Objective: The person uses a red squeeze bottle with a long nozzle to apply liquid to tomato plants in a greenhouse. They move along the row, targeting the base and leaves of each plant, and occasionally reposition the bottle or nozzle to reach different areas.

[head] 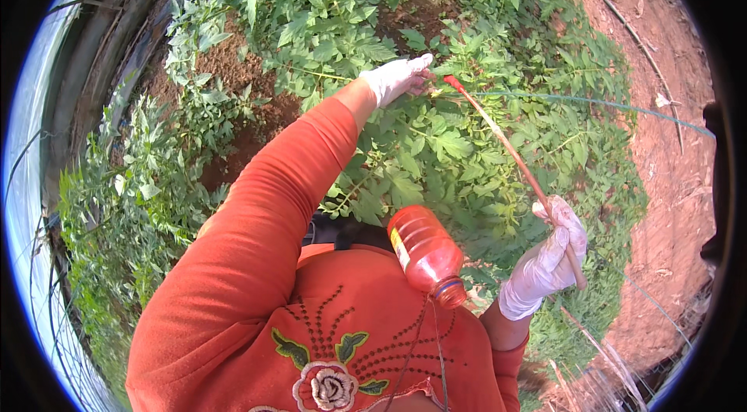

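In a thin white glove, my right hand (545, 260) grips a slender wooden stick (516, 158) near its lower end. The stick's far tip (452, 81) is wrapped and wet with red. My left hand (400, 79), also gloved in white, reaches into the tomato plants (449, 146), its fingertips close to the red tip. A small yellowish bit, perhaps a blossom, shows by those fingers; whether they pinch it is unclear. Against my orange top hangs a clear plastic bottle (429, 251) with red inside, uncapped, its neck tied to a cord (439, 348).
A green twine (589, 100) runs across the foliage to the right. Bare reddish soil (665, 196) forms a path there, with a dark thin hose or stick (642, 50) on it. Plastic sheeting (35, 120) curves along the left side. Dry stalks (607, 348) stand at lower right.
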Action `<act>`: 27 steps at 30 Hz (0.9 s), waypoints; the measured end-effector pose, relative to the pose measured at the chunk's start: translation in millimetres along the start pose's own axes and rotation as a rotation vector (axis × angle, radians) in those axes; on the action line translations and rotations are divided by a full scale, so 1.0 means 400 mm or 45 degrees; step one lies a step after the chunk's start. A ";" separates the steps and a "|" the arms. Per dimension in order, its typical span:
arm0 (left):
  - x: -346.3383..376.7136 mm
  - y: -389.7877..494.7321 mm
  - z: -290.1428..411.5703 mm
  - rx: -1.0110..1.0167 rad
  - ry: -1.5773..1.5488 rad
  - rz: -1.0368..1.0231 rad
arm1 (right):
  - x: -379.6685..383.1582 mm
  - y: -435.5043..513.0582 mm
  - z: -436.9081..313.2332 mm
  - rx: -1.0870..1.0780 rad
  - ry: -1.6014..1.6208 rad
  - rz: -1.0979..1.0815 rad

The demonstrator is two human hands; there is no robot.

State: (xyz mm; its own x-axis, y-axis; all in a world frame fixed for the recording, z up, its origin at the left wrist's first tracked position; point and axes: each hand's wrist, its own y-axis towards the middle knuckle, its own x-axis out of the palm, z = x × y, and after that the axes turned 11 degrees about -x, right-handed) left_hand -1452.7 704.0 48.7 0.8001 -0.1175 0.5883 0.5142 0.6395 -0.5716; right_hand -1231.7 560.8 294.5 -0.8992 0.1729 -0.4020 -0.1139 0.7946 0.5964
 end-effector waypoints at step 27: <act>0.001 -0.013 -0.031 0.061 -0.293 0.038 | 0.006 -0.015 -0.032 0.011 0.065 -0.117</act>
State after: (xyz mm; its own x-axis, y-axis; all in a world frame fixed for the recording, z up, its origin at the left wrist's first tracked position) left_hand -1451.2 691.4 44.8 0.7200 0.0748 0.6899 0.4719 0.6762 -0.5658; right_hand -1238.7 548.9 298.6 -0.9055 0.0695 -0.4187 -0.1932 0.8109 0.5524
